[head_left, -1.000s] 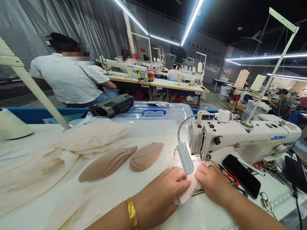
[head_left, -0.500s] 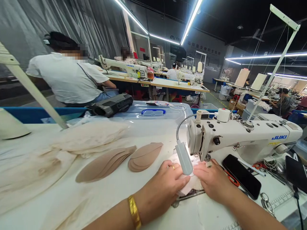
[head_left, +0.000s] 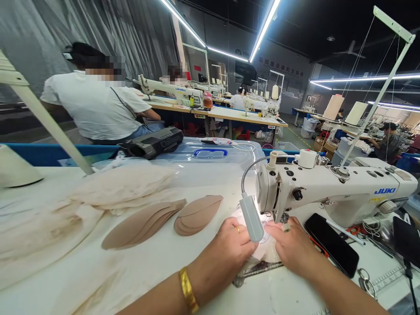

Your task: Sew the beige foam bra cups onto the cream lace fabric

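Under the needle area of a white sewing machine (head_left: 331,186) lies a pale, thin fabric piece (head_left: 263,250), lit by a small grey lamp (head_left: 252,218) on a bendy neck. My left hand (head_left: 228,245), with curled fingers, grips the fabric's left side. On the other side, my right hand (head_left: 293,247) has its thumb and fingers pressed together on the fabric's right edge. The lamp head hides part of the fabric and some fingertips. Two stacks of beige oval pads, a longer stack (head_left: 141,225) and a shorter stack (head_left: 198,215), rest left of my hands.
Sheer cream fabric (head_left: 124,186) is heaped at the left. A black phone (head_left: 331,245), orange-handled scissors (head_left: 318,246) and keyrings (head_left: 366,282) lie right of my right hand. Behind the table stands a clear plastic box (head_left: 213,164). A co-worker (head_left: 93,107) sits beyond.
The fabric between my hands has shifted slightly under the lamp. My hands stay in nearly the same place, and the whole view has moved a little.
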`<state>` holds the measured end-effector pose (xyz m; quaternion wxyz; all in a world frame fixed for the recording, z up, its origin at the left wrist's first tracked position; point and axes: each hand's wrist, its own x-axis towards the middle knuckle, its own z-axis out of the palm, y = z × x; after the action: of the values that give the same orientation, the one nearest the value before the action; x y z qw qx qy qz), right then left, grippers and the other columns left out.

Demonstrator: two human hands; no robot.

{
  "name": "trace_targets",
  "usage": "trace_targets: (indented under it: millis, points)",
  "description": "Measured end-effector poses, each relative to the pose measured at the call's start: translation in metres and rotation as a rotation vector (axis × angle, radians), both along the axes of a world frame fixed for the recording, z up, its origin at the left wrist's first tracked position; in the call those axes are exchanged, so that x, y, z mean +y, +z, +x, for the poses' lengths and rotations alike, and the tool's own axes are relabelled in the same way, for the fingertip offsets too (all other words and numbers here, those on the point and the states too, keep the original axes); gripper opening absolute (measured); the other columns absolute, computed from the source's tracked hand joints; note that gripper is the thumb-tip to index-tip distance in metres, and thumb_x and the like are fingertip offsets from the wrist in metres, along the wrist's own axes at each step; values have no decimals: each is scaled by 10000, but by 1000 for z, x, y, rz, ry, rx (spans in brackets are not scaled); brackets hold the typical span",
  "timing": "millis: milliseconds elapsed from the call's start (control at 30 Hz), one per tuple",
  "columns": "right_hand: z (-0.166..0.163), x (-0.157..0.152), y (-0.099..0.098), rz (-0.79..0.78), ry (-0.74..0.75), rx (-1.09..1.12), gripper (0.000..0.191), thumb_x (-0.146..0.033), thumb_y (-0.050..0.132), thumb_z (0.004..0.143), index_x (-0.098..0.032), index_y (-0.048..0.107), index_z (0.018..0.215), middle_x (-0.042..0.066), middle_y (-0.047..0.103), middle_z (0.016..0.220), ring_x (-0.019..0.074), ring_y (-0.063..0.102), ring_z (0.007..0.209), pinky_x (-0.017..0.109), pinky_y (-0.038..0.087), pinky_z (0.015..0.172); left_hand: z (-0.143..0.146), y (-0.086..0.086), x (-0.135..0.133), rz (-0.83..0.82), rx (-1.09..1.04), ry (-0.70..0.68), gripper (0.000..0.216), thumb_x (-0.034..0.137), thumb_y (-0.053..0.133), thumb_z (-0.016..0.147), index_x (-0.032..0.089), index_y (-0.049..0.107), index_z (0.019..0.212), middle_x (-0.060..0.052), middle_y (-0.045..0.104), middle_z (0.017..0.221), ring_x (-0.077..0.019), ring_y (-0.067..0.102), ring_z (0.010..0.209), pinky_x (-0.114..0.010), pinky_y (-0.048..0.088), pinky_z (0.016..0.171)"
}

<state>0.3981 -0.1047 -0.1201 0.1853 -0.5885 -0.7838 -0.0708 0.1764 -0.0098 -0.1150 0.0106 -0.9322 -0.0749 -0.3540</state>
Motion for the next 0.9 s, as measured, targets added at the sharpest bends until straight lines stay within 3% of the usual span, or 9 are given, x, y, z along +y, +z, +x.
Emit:
trace_targets:
  millis: [167,400,567,900]
  points:
    - [-1,-2,3,86,29,11,532,5,536,800,-193,695,1268,87,746,981,282,567,966,383,509,838,4,-4,-4,92,-48,26,289,-34,427,931,193,605,950,11,681,723,-180,553,627,-423,354,843]
    - [2,-6,9,218,39,169,256,-11,448,898,-199,618,936,89,664,896,265,588,837,384,517,711,8,-11,-5,113,-91,43,283,-37,437,882,203,577,938,20,652,703,-185,524,593,-431,366,860]
    - [1,-4,8,208,39,224,290,5,445,918,-199,604,1049,91,671,993,273,622,924,411,551,804,9,-8,-5,155,-86,54,289,-44,422,905,196,580,935,27,629,657,-183,518,581,-429,387,828]
    - [1,-4,6,212,41,202,254,-17,467,916,-189,586,1059,96,670,974,283,606,904,425,537,782,8,-8,-9,112,-76,45,298,-42,401,919,199,574,895,15,668,717,-180,526,592,-451,384,840]
